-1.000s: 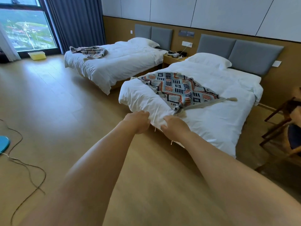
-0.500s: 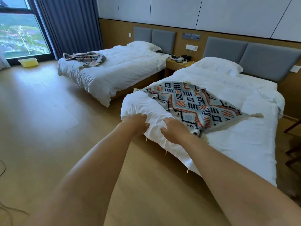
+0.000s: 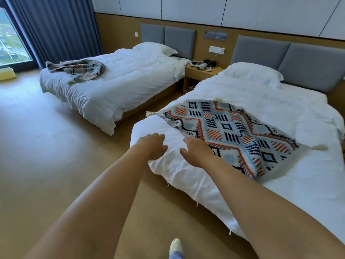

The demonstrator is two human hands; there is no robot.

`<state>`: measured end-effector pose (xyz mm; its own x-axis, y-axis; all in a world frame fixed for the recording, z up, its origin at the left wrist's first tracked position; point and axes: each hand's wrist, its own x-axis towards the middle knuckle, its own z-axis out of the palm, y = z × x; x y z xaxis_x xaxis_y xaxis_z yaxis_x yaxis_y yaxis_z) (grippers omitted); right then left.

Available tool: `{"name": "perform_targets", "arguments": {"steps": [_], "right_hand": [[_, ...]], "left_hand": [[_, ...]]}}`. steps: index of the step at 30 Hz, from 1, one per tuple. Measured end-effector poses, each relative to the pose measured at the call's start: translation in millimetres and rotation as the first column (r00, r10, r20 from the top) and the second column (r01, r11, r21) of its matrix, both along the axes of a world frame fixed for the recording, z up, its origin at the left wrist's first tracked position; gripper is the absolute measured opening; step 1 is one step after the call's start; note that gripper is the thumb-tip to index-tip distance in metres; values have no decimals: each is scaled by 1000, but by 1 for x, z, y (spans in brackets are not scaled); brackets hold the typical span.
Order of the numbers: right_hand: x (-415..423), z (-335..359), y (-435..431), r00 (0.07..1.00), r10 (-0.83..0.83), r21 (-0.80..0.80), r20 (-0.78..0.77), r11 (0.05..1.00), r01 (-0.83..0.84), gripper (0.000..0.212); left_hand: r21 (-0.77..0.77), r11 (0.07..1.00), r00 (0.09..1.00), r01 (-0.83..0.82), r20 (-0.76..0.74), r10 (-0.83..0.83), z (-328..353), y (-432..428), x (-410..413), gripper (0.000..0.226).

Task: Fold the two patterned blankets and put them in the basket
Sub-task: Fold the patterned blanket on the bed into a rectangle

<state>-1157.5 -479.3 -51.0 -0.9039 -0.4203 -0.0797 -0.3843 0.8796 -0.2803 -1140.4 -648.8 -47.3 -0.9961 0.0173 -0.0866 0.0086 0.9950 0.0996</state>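
Reaching across the near bed, both hands, left and right, fingers loosely spread and empty, near the flat blanket; gripping its edge likely comes next.

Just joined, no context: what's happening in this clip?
A person is reaching both bare hands over the corner of the near bed. The left hand and right hand are open over the white duvet, holding nothing. One patterned blanket lies spread flat beside the right hand; the other blanket sits crumpled on the far bed. Neither is folded.
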Motion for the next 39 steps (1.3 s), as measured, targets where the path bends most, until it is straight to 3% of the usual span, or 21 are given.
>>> {"name": "perform_targets", "arguments": {"steps": [8,12,18,22,29,36,39], "right_hand": [[-191,-24,-43,997,18,-51,77,999,-14,41],[-264,-30,-63,994,6,-90,108,996,3,7],[-367,-64,-102,986,-15,-38,164,999,21,33],[-430,-116,-142,967,-52,-12,251,998,57,41],[-524,-203,-216,888,-208,22,410,976,218,34],[-592,-277,-252,859,-300,81,414,952,294,33],[-613,-302,-259,846,-331,120,418,943,310,34]], "left_hand": [[-66,998,997,-5,81,11,-11,-47,-187,50],[-75,997,995,-3,98,11,-18,-69,-259,49],[-73,997,986,13,166,-1,-65,-115,-371,52],[-31,997,955,75,291,-63,-122,-154,-446,52],[62,981,874,183,446,-191,-213,-216,-566,48],[20,948,865,316,405,-297,-299,-236,-645,56],[33,959,877,282,396,-271,-327,-238,-665,64]]}}
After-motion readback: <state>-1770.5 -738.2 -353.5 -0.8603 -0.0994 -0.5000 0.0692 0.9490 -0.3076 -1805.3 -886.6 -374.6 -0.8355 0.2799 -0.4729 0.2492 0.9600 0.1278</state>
